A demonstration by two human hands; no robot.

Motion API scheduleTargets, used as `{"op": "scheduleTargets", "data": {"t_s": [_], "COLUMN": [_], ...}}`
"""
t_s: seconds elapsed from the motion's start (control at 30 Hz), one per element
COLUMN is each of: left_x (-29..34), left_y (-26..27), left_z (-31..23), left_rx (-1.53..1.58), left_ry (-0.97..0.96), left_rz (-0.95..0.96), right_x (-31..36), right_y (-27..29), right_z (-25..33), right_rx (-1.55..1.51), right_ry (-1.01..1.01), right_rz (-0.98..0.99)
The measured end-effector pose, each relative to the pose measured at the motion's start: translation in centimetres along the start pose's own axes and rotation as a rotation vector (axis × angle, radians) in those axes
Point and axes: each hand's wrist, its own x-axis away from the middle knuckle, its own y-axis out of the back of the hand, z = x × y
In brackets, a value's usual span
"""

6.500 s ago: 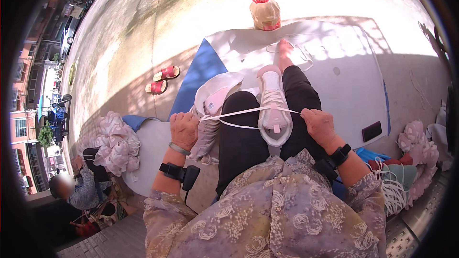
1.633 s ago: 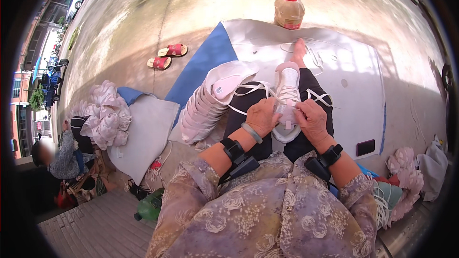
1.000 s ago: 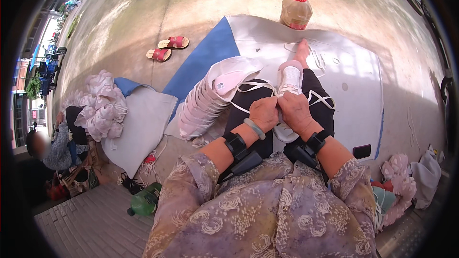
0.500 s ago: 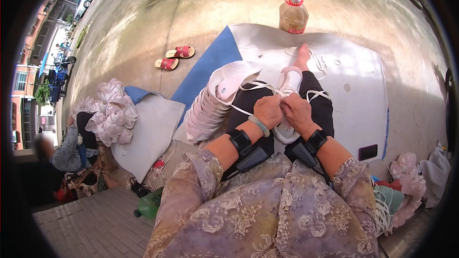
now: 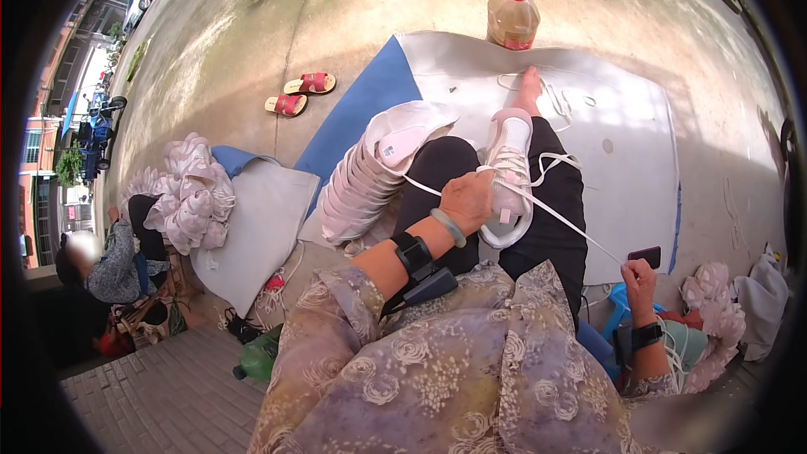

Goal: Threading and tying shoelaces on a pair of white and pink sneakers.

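A pale pink and white sneaker (image 5: 509, 151) rests on my dark-trousered lap, its toe pointing away from me. White shoelace runs through its eyelets. My left hand (image 5: 467, 202) is closed at the sneaker's left side, with a length of lace running into it; the fingertips are partly hidden. Far out to the right, my right hand (image 5: 639, 284) is closed on the end of a white shoelace (image 5: 580, 231), stretched taut from the sneaker. Another lace loop (image 5: 559, 161) hangs loosely over my right leg. Left of my lap stands a nested stack of pink shoe uppers (image 5: 361, 181).
A white mat (image 5: 626, 168) with a blue flap (image 5: 361, 126) lies beneath. Around it are a bottle with a red cap (image 5: 513, 17), red slippers (image 5: 300, 94), a phone (image 5: 645, 257) and heaped pink uppers (image 5: 197, 193). Another person (image 5: 118, 269) sits at far left.
My right hand has moved from the sneaker out to the right, drawing the lace out straight. My left hand stays beside the sneaker, and more of the sneaker's top now shows.
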Motion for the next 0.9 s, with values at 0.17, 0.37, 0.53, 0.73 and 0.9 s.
{"op": "scheduleTargets", "data": {"t_s": [0.17,0.37,0.53,0.73,0.9], "left_x": [-1.1,-2.8,-3.3,-4.8,-4.8], "left_y": [1.2,0.5,1.1,1.6,1.6], "left_z": [1.2,2.1,2.3,2.3,1.5], "left_rx": [0.211,0.313,0.867,0.856,0.825], "left_ry": [0.192,0.229,0.55,0.583,0.575], "left_rz": [-0.043,-0.025,0.189,0.46,0.397], "right_x": [-2.0,-8.1,-9.8,-9.3,-7.9], "right_y": [-1.9,-6.4,-8.9,-9.3,-7.1], "right_z": [3.5,9.7,12.7,12.9,11.2], "right_rx": [0.234,0.011,-0.001,0.274,0.263], "right_ry": [0.259,0.346,0.523,0.555,0.638], "right_rz": [0.182,0.039,0.078,0.209,0.202]}}
